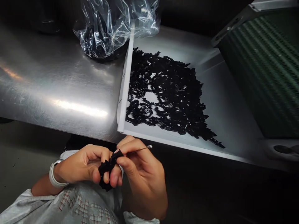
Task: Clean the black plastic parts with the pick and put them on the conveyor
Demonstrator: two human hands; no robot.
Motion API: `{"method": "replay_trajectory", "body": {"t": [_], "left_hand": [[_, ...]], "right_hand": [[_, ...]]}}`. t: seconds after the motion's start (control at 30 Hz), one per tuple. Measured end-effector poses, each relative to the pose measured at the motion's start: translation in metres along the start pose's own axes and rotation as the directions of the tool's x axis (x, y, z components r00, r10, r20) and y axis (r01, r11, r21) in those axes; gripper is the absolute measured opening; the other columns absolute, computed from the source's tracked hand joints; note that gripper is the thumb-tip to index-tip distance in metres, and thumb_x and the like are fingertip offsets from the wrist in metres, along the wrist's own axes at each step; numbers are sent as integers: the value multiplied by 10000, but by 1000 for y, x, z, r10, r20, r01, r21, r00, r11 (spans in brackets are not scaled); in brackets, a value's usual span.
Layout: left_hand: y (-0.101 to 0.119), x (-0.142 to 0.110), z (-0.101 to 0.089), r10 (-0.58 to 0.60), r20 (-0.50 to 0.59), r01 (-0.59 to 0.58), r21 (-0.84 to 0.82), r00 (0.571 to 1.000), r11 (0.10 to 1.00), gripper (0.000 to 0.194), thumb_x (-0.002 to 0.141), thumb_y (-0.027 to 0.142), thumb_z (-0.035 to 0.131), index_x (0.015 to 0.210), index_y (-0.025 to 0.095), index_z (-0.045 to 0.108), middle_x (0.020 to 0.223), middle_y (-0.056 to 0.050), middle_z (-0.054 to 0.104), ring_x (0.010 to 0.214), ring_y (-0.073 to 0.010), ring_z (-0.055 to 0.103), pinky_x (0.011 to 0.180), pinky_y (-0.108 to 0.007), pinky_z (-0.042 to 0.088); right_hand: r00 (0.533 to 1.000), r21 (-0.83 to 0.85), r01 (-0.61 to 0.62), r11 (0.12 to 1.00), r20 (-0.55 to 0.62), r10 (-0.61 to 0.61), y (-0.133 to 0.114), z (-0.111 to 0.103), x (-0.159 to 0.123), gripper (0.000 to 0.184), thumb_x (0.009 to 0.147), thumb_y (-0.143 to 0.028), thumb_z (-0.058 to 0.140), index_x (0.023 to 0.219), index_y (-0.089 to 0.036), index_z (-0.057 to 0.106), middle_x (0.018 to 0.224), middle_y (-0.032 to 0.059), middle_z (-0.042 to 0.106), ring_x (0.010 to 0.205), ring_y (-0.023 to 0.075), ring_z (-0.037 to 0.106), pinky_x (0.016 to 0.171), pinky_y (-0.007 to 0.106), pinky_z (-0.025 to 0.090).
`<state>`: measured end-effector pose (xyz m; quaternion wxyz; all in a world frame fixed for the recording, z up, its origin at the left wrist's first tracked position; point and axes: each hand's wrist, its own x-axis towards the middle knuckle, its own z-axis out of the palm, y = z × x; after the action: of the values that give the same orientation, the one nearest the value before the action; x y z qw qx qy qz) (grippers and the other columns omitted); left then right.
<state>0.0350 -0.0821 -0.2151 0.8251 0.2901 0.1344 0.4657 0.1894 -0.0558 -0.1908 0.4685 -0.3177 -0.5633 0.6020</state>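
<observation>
Close to my body, below the table's front edge, my left hand (pixel 90 165) is closed around a small black part with a jagged outline (pixel 105 168). Its thumb and fingers grip the part from the side. My right hand (pixel 142 171) pinches a thin metal tool (pixel 142 149), whose pale tip points up and right. The right thumb and forefinger also meet the upper end of the black part. Where the tool's other end lies is hidden by the fingers. Beyond my hands, a pile of similar black parts (pixel 173 93) covers much of a white tray (pixel 163 137).
A clear plastic bag (pixel 109 28) with dark contents stands at the back, against the tray's left wall. Shiny metal tabletop (pixel 58 81) stretches to the left. On the right, a green ribbed panel in a metal frame (pixel 263 68) rises beside the tray.
</observation>
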Motion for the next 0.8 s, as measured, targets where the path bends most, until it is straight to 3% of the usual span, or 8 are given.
{"method": "replay_trajectory", "body": {"t": [0.1,0.17,0.27,0.33,0.43,0.57,0.7,0.8], "left_hand": [[1,1,-1,34,-26,-34,25,999,999,446,849,464,764,668,155,498,711,14,529,766,-112,598,775,-252,480],[1,1,-2,60,-31,-59,26,998,998,430,865,462,747,677,159,506,700,15,512,745,-115,584,762,-258,482],[0,2,-2,55,-35,-55,21,998,998,428,861,465,747,680,163,504,695,15,502,731,-121,576,745,-263,481],[-1,2,-1,33,-41,-32,25,999,999,433,859,478,746,686,160,510,706,14,508,750,-122,581,750,-256,479],[-2,2,-1,26,-43,-25,24,999,999,419,874,478,731,701,159,521,717,15,509,764,-117,583,765,-247,475],[-3,3,-2,46,-42,-46,20,998,999,428,872,478,730,687,165,505,694,19,480,736,-119,574,721,-238,460],[-4,4,-1,42,-61,-42,-2,997,999,455,861,494,735,663,165,491,680,19,467,713,-123,572,700,-246,455],[-5,4,-1,39,-38,-40,-22,999,999,448,869,489,728,661,166,496,672,19,477,709,-124,577,708,-253,459]], "right_hand": [[991,120,-98,988,97,86,-2,-4,2,54,997,-223,592,948,-217,612,845,-35,554,504,47,633,450,157,523],[992,91,-68,993,110,58,-4,-7,3,85,1011,-223,561,998,-212,644,844,-24,568,561,65,662,506,180,566],[998,61,-15,998,69,10,-4,-9,2,158,1000,-336,594,1007,-204,679,794,-24,548,582,84,652,499,194,562],[997,88,-76,993,6,76,-3,-6,1,168,948,-379,680,955,-212,670,788,-33,532,531,73,613,439,186,516],[983,78,-169,982,-59,174,-3,-3,-1,111,958,-303,673,882,-223,655,806,-27,565,543,68,610,438,180,479],[989,-67,-54,996,-140,44,-5,-7,-1,280,1030,-291,524,872,-226,746,793,17,663,734,117,628,638,220,531],[981,-56,32,998,-191,-42,-8,-12,-1,336,1038,-306,479,918,-231,784,801,30,678,740,133,608,621,241,505],[985,-132,60,989,-152,-80,-7,-12,-1,235,1006,-284,565,929,-232,781,783,21,673,718,127,617,612,242,514]]}}
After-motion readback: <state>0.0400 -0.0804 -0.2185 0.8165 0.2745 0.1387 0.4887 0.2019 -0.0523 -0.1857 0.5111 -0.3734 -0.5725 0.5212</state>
